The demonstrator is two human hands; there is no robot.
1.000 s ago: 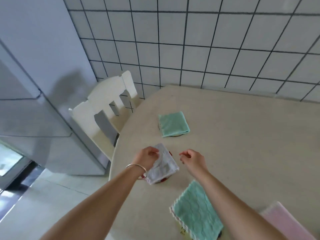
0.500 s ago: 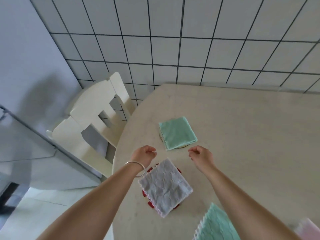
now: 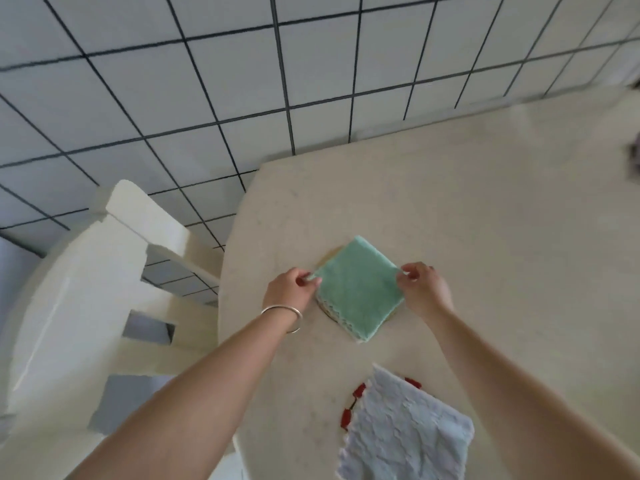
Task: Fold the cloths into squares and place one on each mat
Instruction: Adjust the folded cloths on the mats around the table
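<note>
A folded green cloth (image 3: pixel 360 289) lies as a square on a beige mat (image 3: pixel 331 255) whose rim peeks out at the cloth's far-left side. My left hand (image 3: pixel 290 289) pinches the cloth's left corner. My right hand (image 3: pixel 425 289) pinches its right corner. Nearer to me, a folded grey-white cloth (image 3: pixel 405 431) covers a red mat (image 3: pixel 350 407), only whose left rim shows. My right forearm crosses the grey cloth's right edge.
The beige table (image 3: pixel 485 220) runs to a rounded left edge and meets a white tiled wall (image 3: pixel 242 81) at the back. A cream chair (image 3: pixel 104 289) stands against the table's left side. A dark blurred object (image 3: pixel 635 161) sits at the far right edge.
Both hands left the grey cloth lying on the red mat, moved forward to the green cloth and took hold of its two side corners. The view shifted forward.
</note>
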